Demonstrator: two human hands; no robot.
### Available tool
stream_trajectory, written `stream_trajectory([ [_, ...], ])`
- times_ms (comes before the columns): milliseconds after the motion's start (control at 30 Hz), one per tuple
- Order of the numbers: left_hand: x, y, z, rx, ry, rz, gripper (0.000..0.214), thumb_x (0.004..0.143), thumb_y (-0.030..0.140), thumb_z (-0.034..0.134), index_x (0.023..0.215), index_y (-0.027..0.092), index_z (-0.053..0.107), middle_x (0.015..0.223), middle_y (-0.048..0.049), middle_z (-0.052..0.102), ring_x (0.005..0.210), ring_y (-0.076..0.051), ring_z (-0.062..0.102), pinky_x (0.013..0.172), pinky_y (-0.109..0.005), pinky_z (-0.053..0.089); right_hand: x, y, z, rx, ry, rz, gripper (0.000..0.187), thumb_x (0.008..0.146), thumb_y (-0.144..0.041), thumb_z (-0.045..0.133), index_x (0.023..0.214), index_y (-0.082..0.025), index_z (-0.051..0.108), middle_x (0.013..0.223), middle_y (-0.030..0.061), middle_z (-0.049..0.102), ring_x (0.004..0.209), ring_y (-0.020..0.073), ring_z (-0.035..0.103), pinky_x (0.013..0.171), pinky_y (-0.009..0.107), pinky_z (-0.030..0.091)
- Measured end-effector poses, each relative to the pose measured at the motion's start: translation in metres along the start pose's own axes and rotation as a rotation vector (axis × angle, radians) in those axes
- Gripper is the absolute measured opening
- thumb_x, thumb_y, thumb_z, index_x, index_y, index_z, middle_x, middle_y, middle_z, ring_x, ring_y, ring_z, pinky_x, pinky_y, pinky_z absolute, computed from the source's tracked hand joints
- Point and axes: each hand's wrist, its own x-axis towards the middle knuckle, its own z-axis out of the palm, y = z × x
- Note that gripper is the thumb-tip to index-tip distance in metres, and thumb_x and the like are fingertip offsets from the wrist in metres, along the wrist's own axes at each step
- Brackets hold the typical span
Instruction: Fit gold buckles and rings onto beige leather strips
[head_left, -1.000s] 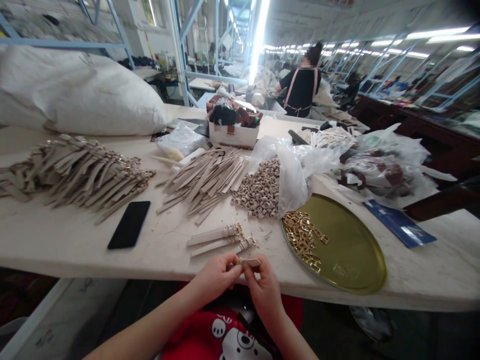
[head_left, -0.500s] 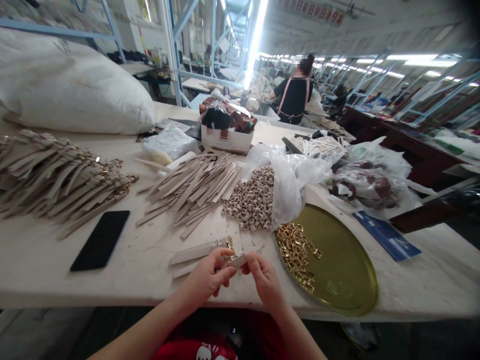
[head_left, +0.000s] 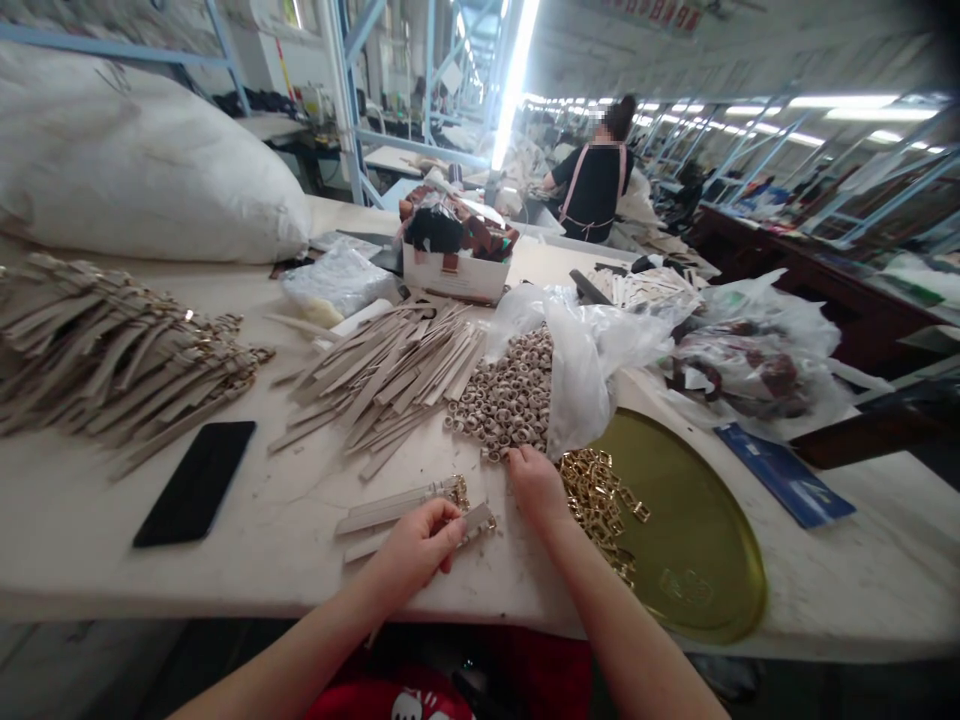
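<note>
My left hand (head_left: 418, 545) is closed on a beige strap with a gold buckle (head_left: 477, 520), held just above the table's near edge. Beside it lie two finished straps (head_left: 390, 508). My right hand (head_left: 534, 478) reaches forward to the near edge of a heap of small beige loops (head_left: 508, 394) spilling from a clear plastic bag (head_left: 592, 345). Its fingertips touch the loops and are curled; what they pinch is hidden. Gold buckles (head_left: 600, 495) lie on a round brass tray (head_left: 690, 540) just right of that hand.
A fan of plain beige strips (head_left: 390, 370) lies in the middle, a big pile of buckled straps (head_left: 112, 345) at the left, a black phone (head_left: 196, 482) near it. A white sack (head_left: 142, 180), a box of parts (head_left: 454, 262) and bagged goods (head_left: 750, 360) stand behind. A person works at the back.
My right hand let go of the strap and moved forward to the loop heap. My left hand keeps the strap and has lowered it toward the table.
</note>
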Motion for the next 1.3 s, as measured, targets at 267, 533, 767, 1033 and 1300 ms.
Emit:
stream_trajectory([
  [267, -0.012, 0.010, 0.004, -0.045, 0.106, 0.076, 0.026, 0.076, 0.044, 0.044, 0.076, 0.018, 0.045, 0.046, 0.0082, 0.042, 0.035, -0.006, 0.029, 0.035, -0.017, 0.023, -0.037, -0.032, -0.027, 0.422, -0.042, 0.050, 0.017, 0.085, -0.028, 0.044, 0.086, -0.016, 0.055, 0.071, 0.0028, 0.061, 0.062, 0.0149, 0.056, 0.058, 0.027, 0.044],
  [533, -0.025, -0.002, 0.013, 0.134, 0.072, 0.129, 0.023, 0.076, 0.039, 0.046, 0.070, 0.017, 0.046, 0.045, 0.0080, 0.040, 0.041, -0.007, 0.035, 0.041, -0.018, 0.027, -0.085, -0.071, -0.031, 1.251, -0.273, 0.316, 0.039, 0.071, -0.054, 0.056, 0.078, -0.016, 0.058, 0.051, -0.0030, 0.053, 0.040, 0.0077, 0.044, 0.039, 0.020, 0.035],
  [767, -0.032, -0.006, 0.011, 0.295, -0.002, 0.080, 0.031, 0.074, 0.048, 0.043, 0.070, 0.017, 0.048, 0.044, 0.0079, 0.037, 0.040, -0.009, 0.035, 0.040, -0.019, 0.025, -0.107, -0.074, -0.032, 1.179, -0.267, 0.274, 0.045, 0.074, -0.055, 0.053, 0.092, -0.014, 0.062, 0.057, -0.0025, 0.052, 0.044, 0.0071, 0.043, 0.043, 0.021, 0.034],
  [1033, -0.035, 0.001, 0.017, 0.223, -0.062, 0.161, 0.031, 0.078, 0.046, 0.044, 0.072, 0.016, 0.050, 0.053, 0.0057, 0.044, 0.048, -0.009, 0.037, 0.047, -0.020, 0.030, -0.111, -0.081, -0.029, 1.315, -0.316, 0.287, 0.037, 0.076, -0.049, 0.054, 0.090, -0.015, 0.060, 0.056, -0.0043, 0.048, 0.047, 0.0075, 0.039, 0.046, 0.021, 0.031],
  [1300, -0.033, 0.004, 0.018, 0.055, 0.019, 0.192, 0.016, 0.079, 0.023, 0.042, 0.093, 0.016, 0.042, 0.063, 0.0033, 0.054, 0.056, -0.010, 0.047, 0.054, -0.021, 0.036, -0.110, -0.090, -0.028, 1.299, -0.062, 0.331, 0.030, 0.071, -0.047, 0.061, 0.076, -0.018, 0.054, 0.058, -0.0046, 0.048, 0.052, 0.0090, 0.040, 0.051, 0.022, 0.033],
])
